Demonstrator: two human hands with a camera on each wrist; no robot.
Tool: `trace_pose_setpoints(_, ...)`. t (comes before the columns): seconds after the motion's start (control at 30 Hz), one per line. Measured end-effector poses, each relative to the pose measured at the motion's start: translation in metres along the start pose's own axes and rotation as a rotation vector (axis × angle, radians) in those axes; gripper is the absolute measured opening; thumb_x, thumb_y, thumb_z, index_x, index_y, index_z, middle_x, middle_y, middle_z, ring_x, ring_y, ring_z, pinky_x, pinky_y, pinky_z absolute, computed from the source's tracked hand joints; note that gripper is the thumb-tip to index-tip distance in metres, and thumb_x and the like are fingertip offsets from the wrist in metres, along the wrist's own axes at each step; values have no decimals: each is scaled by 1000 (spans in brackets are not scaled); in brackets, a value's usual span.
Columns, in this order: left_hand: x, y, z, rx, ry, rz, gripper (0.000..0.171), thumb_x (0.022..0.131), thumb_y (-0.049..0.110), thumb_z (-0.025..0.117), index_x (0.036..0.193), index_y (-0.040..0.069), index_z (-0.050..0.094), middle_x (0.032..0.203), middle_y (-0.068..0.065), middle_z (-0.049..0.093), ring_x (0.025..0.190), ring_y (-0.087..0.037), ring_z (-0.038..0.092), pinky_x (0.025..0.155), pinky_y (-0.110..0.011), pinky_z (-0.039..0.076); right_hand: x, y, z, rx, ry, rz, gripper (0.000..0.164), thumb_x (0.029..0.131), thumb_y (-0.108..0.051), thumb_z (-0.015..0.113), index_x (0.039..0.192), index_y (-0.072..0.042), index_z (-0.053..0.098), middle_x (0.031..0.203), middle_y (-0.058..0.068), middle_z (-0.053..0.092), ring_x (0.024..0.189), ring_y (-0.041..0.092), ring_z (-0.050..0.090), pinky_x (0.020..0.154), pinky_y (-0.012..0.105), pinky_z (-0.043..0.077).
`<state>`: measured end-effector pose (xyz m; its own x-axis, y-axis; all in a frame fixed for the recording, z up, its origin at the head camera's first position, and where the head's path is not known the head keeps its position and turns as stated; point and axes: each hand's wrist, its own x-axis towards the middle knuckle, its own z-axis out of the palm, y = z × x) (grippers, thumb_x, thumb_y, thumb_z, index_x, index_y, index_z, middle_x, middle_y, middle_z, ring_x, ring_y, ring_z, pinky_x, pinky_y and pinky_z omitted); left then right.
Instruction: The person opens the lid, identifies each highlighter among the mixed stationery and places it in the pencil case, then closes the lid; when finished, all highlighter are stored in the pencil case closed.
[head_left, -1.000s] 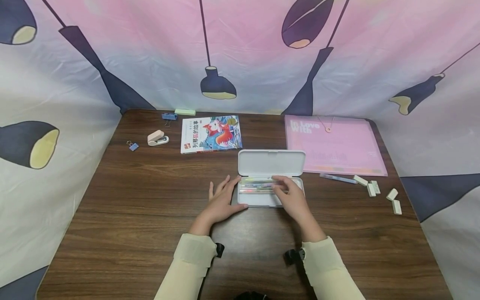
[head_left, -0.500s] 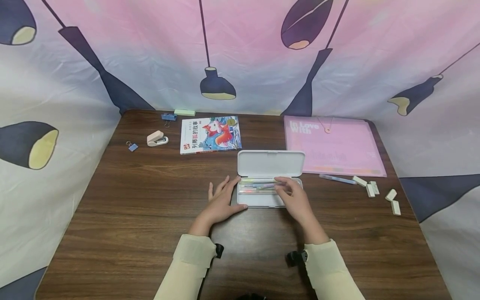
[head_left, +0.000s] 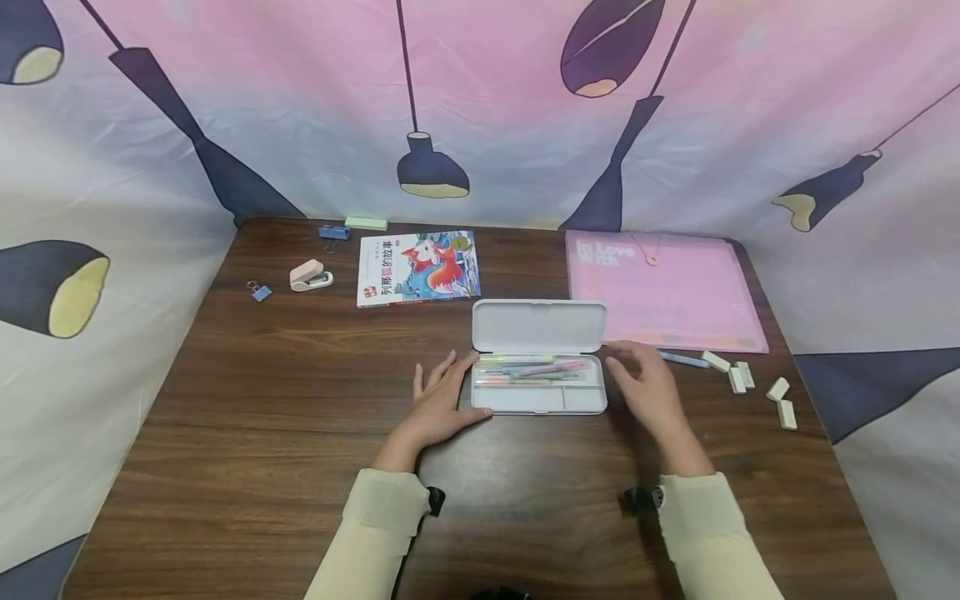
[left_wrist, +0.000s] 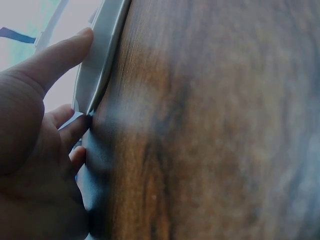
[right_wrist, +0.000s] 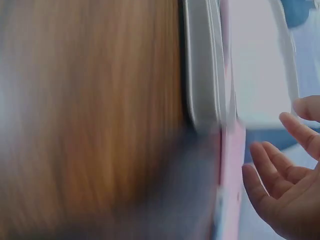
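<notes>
A white pencil case [head_left: 538, 400] stands with its lid [head_left: 538, 327] raised in the middle of the table. Several pale-coloured pens [head_left: 540, 368] lie in its back compartment. My left hand [head_left: 435, 407] rests at the case's left end, thumb by the front corner and fingers spread along the side; the left wrist view shows the thumb against the case's edge. My right hand [head_left: 651, 396] hovers just right of the case with nothing in it, fingers relaxed and apart in the right wrist view. A blue pen [head_left: 684, 359] lies partly hidden behind that hand.
Several white erasers [head_left: 737, 380] lie at the right. A pink document folder [head_left: 667, 292] sits behind them. Toward the back left are a fox storybook [head_left: 420, 268], a stapler [head_left: 311, 276], binder clips [head_left: 334, 232] and a pale green block [head_left: 367, 223].
My right hand has left the pens inside the case and moved right, past its right end toward the blue pen. The left hand has stayed at the case's left end.
</notes>
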<state>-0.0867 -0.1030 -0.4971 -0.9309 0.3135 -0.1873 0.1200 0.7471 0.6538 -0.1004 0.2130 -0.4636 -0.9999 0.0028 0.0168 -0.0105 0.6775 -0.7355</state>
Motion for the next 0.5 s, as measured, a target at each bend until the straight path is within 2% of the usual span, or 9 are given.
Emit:
trace_pose_setpoints(0.13, 0, 0, 0, 3, -5, -3, 85, 77, 53, 62, 145, 29, 15, 149, 3, 19, 136, -16, 5, 101, -49, -18, 4, 18, -22, -142, 19, 24, 36, 91, -24, 53, 119, -2, 54, 124, 22, 46, 117, 39, 38, 94, 53, 31)
trace_pose_setpoints(0.23, 0, 1, 0, 8, -4, -6, 85, 77, 53, 62, 145, 29, 15, 148, 3, 19, 136, -15, 5, 101, -49, -18, 3, 29, -35, -240, 0, 93, 41, 91, -29, 52, 123, -4, 51, 128, 25, 41, 119, 46, 31, 93, 60, 24)
trace_pose_setpoints(0.37, 0, 1, 1, 8, -7, -9, 86, 77, 53, 62, 145, 30, 15, 148, 3, 18, 136, -16, 5, 101, -50, -18, 1, 38, -44, -336, -39, 191, 47, 90, -34, 51, 129, -7, 46, 131, 26, 36, 118, 52, 26, 85, 66, 21)
trace_pose_setpoints(0.5, 0, 0, 0, 13, -9, -14, 86, 77, 54, 62, 145, 30, 14, 148, 3, 18, 136, -15, 5, 101, -49, -17, -1, 44, -45, -372, -69, 226, 46, 91, -30, 50, 131, -6, 44, 133, 26, 33, 119, 50, 27, 82, 66, 21)
